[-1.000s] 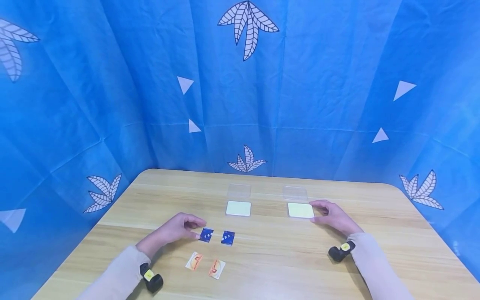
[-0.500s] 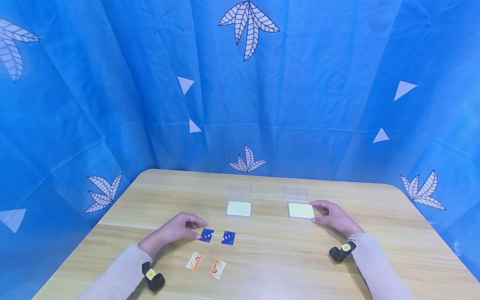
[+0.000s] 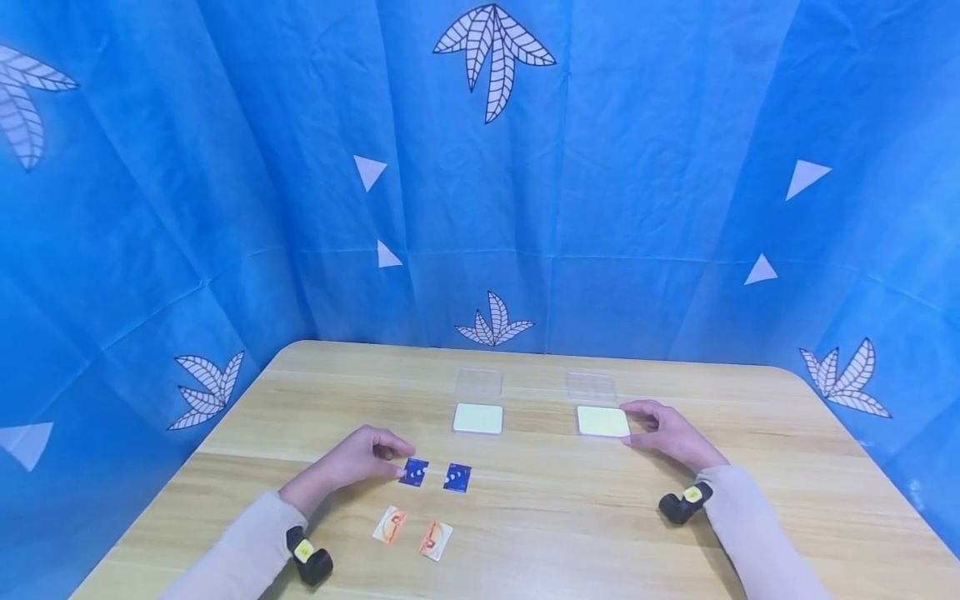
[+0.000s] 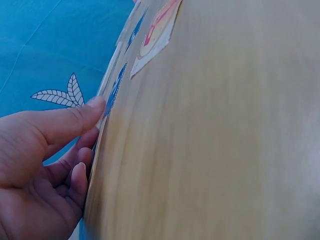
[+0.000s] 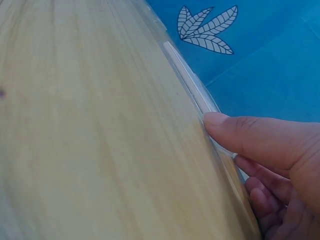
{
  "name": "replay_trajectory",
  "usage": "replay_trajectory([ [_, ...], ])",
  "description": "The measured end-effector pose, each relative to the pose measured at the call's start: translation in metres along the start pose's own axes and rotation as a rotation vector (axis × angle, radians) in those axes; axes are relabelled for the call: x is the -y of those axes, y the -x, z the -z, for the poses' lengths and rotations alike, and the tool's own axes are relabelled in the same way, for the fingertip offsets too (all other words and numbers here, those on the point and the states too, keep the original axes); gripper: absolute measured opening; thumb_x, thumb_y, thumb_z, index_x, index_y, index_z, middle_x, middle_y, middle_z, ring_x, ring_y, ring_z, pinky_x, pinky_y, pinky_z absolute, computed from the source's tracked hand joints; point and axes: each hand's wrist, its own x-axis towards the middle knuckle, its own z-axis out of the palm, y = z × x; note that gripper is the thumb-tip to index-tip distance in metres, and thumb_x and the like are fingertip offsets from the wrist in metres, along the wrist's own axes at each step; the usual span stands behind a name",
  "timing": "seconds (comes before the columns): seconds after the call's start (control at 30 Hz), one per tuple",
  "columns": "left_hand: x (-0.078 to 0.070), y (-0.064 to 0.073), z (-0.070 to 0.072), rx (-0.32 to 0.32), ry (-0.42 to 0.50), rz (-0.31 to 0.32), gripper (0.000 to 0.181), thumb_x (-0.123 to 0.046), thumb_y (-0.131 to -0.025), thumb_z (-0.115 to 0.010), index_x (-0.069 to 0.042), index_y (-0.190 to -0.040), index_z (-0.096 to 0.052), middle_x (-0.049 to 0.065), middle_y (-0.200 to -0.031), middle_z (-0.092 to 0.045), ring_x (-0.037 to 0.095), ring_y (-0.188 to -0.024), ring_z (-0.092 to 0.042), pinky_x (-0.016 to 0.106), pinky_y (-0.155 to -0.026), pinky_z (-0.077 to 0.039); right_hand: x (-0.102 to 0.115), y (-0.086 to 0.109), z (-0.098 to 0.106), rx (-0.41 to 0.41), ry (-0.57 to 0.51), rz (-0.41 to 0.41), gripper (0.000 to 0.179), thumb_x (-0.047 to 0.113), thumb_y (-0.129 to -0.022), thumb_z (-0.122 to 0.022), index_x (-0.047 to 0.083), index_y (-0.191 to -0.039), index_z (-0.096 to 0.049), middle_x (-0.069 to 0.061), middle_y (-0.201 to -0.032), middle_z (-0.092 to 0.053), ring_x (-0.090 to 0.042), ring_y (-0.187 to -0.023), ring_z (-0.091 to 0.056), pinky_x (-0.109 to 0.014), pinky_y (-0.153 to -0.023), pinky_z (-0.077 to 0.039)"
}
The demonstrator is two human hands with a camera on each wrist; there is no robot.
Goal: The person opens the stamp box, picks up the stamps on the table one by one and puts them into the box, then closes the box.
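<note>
My left hand [image 3: 367,457] rests on the table, loosely curved. Its thumb tip lies at the left edge of a small dark blue card [image 3: 414,472] with white shapes, and its forefinger reaches past the upper corner. A matching blue card [image 3: 457,477] lies just to the right. My right hand [image 3: 667,429] curves around the right end of a white card stack [image 3: 602,422] in a clear case, thumb at the near corner and forefinger at the far one. In the right wrist view, the thumb [image 5: 235,127] touches the end of the case; whether it presses is unclear.
Two orange-and-white cards [image 3: 390,525] [image 3: 435,540] lie nearer the front. A second white stack [image 3: 477,418] sits left of the first. Clear lids [image 3: 479,383] [image 3: 591,386] lie behind the stacks. A blue curtain [image 3: 637,208] hangs beyond the wooden table [image 3: 570,533].
</note>
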Motion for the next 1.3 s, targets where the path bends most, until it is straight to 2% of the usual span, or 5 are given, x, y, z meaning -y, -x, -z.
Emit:
replay_trajectory([
  [0.93,-0.0012,0.0004,-0.0025,-0.024,-0.045,0.013,0.03,-0.013,-0.07,-0.08,-0.012,-0.099,-0.071,-0.001,-0.098,-0.068,0.015,-0.088,-0.056,0.035,-0.08,-0.047,-0.0007,0.0004,-0.0004,0.005,-0.008,-0.028,0.063,0.017,-0.078,-0.075,-0.003,-0.131,-0.048,-0.027,-0.134,-0.046,-0.043,-0.117,-0.047,-0.056,-0.098,-0.037],
  [1.3,-0.0026,-0.0001,-0.0021,-0.021,-0.043,0.021,0.029,-0.012,-0.071,-0.079,-0.013,-0.098,-0.071,-0.001,-0.098,-0.067,0.015,-0.089,-0.056,0.035,-0.081,-0.047,0.0004,0.0009,0.0006,0.001,0.006,-0.014,0.062,0.017,-0.079,-0.074,-0.004,-0.131,-0.049,-0.026,-0.134,-0.047,-0.042,-0.118,-0.047,-0.055,-0.099,-0.037],
])
